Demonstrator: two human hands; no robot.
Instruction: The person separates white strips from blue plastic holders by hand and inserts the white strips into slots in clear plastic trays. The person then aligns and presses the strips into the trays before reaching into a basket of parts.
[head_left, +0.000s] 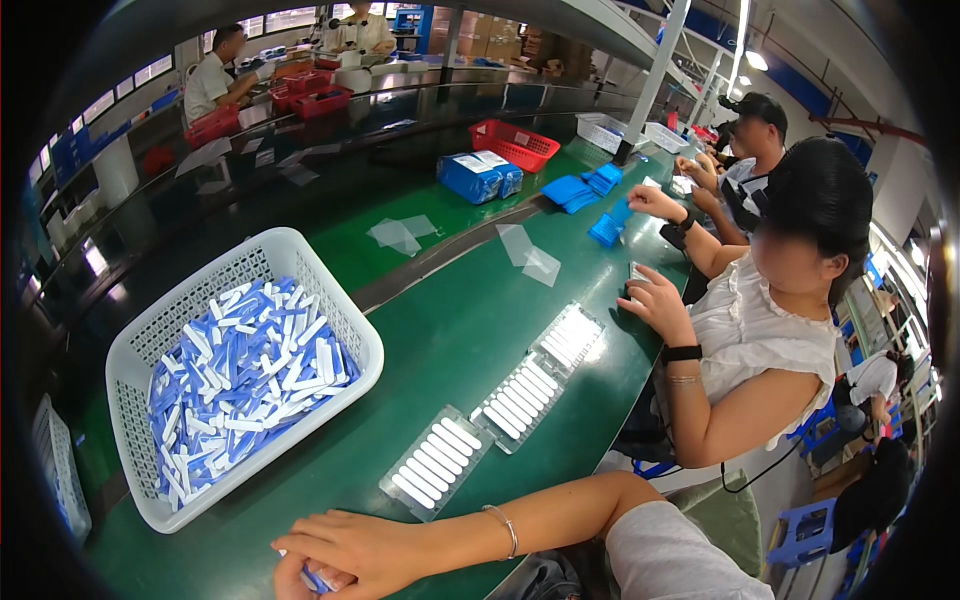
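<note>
Lying just off the near side of the white basket (365,362), the blue-and-white piece (318,580) is partly hidden beneath the right hand (350,550). Right grip: fingers curled closed over it; number held cannot be determined.

Risk, as judged: the piece could slip unnoticed, because the fingers cover most of it. Also, the right forearm could drag the nearest of the clear trays (426,511), right of the basket, and unsettle its white sticks (433,462), since it lies close beside that tray. Loose pieces (250,370) heaped in the basket could spill if its rim is bumped.

Pose: the right forearm reaches in from the basket's right, low across the desk (430,350), palm down, bracelet (512,530) near the wrist. Left grip: cannot tell; digits at the lower edge cannot be assigned to either hand with certainty.

Beyond the trays, right of the basket, a co-worker (740,300) sits with both hands over the desk.
</note>
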